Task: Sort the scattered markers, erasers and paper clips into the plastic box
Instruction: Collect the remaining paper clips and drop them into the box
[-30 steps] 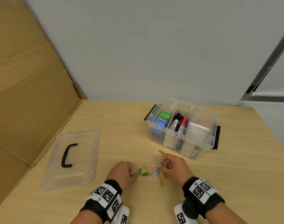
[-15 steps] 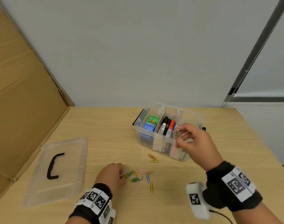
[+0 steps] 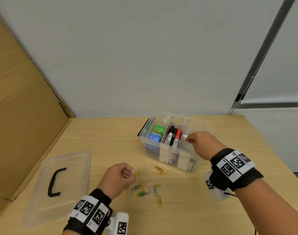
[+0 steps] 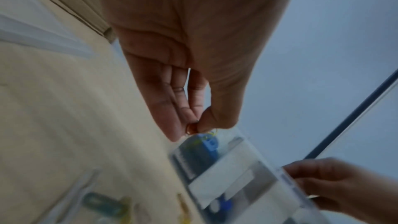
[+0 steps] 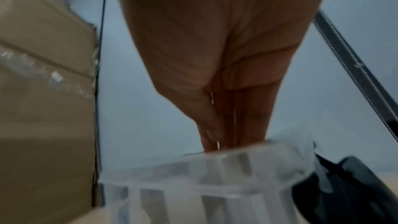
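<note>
The clear plastic box stands on the table, with green and blue erasers in its left compartment and markers in the middle one. My left hand is lifted a little off the table and pinches a white and a yellow paper clip; the left wrist view shows thumb and fingertips closed on them. My right hand hovers over the box's right compartment, fingertips pinched together at the box rim, with a thin pale clip sliver between them. Several coloured paper clips lie scattered between my wrists.
Two more clips lie just in front of the box. The clear lid with a black handle lies at the left. A cardboard panel walls the left side. A black latch sits on the box's end.
My right hand rose from the clip pile and went to the box's right compartment. My left hand lifted off the pile with clips pinched. The head view has shifted.
</note>
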The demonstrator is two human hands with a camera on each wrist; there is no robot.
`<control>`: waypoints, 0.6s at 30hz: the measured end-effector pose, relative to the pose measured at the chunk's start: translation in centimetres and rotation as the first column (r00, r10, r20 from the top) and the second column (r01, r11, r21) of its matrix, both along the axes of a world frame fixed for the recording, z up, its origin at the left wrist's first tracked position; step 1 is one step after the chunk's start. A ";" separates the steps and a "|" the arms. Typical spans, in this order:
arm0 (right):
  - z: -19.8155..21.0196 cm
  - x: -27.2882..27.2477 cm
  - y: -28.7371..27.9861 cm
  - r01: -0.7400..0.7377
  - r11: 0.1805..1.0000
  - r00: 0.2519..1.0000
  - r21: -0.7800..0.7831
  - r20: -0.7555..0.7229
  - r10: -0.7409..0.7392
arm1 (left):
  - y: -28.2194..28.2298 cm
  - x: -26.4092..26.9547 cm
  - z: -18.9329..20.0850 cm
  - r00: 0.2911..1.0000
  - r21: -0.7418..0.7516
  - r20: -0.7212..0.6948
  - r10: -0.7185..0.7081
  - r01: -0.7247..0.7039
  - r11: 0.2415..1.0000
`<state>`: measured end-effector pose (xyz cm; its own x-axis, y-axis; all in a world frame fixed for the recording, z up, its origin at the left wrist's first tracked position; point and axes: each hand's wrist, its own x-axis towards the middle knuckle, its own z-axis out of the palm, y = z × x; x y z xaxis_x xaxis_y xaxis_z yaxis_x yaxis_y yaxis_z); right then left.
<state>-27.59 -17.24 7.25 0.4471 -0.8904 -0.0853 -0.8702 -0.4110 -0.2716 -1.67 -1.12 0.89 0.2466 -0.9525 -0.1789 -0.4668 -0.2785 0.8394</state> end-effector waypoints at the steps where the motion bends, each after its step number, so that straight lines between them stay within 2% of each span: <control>1: 0.0 -0.3 0.1 0.014 1.000 0.998 -0.014 0.068 -0.013 | -0.3 -0.3 0.9 1.000 -0.030 -0.029 -0.005 0.004 1.000; 4: -0.8 -2.2 0.9 0.115 0.976 0.945 -0.184 0.324 -0.050 | -1.3 -1.8 3.7 0.996 -0.121 -0.084 -0.035 0.024 0.992; 5: -1.4 -2.9 1.2 0.161 0.959 0.929 -0.235 0.364 -0.067 | -1.7 -2.5 4.7 0.994 -0.151 -0.094 -0.052 0.037 0.988; 7: -3.0 -4.0 2.0 0.217 0.941 0.925 -0.260 0.364 -0.113 | -2.6 -4.1 6.7 0.990 -0.214 -0.105 -0.092 0.068 0.975; 10: -5.2 -4.6 2.8 0.245 0.949 0.910 -0.197 0.385 -0.155 | -4.4 -6.7 9.0 0.982 -0.305 -0.082 -0.172 0.140 0.942; 15: -6.3 -4.4 2.7 0.281 0.930 0.878 -0.235 0.454 -0.151 | -8.7 -11.1 9.6 0.965 -0.352 0.152 -0.213 0.254 0.901; 17: -6.5 -4.5 2.8 0.279 0.927 0.878 -0.252 0.459 -0.140 | -10.6 -12.8 8.7 0.909 -0.306 0.351 -0.224 0.337 0.890; 18: -6.6 -4.5 2.8 0.277 0.925 0.878 -0.260 0.459 -0.134 | -11.4 -13.5 8.1 0.855 -0.266 0.461 -0.237 0.388 0.882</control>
